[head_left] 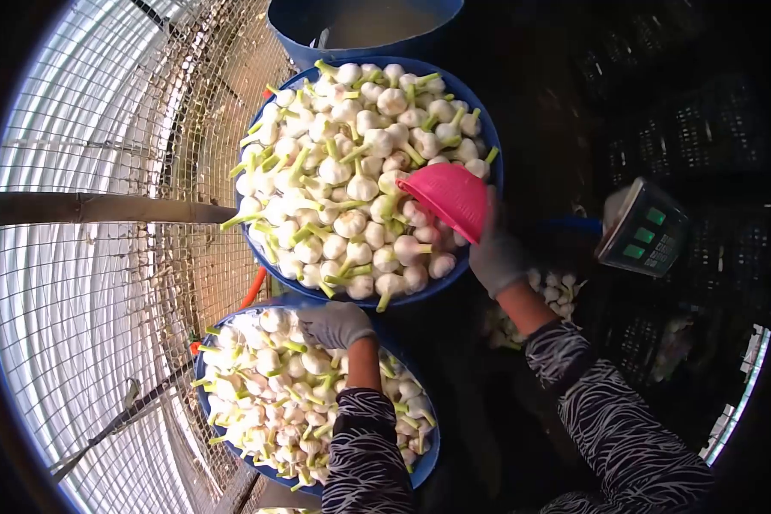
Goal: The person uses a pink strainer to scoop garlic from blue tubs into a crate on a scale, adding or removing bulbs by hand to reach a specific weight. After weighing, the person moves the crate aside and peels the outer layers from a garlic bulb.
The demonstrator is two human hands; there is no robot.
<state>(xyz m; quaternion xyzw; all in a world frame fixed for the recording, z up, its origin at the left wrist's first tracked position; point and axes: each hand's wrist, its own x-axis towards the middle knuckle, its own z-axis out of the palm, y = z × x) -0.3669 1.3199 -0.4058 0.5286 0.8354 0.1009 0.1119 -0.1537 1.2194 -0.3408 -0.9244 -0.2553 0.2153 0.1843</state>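
Observation:
My right hand (499, 261), in a grey glove, grips the rim of a pink plastic bowl (448, 195). The bowl is tilted over the right side of a large blue tub (498, 146) heaped with garlic bulbs (349, 224) on short green stems; its inside is turned away from me. My left hand (338, 325), also gloved, rests on the upper edge of the garlic heap (270, 385) in a second blue tub (434, 445). Its fingers reach out to the left over the bulbs, with the tips partly hidden.
Another blue tub (287, 38) with cloudy liquid stands at the top. A scale with green displays (644, 231) is at the right, near more garlic (558, 295) and dark crates (702, 128). Wire mesh (214, 128) and a horizontal pole (111, 208) border the left side.

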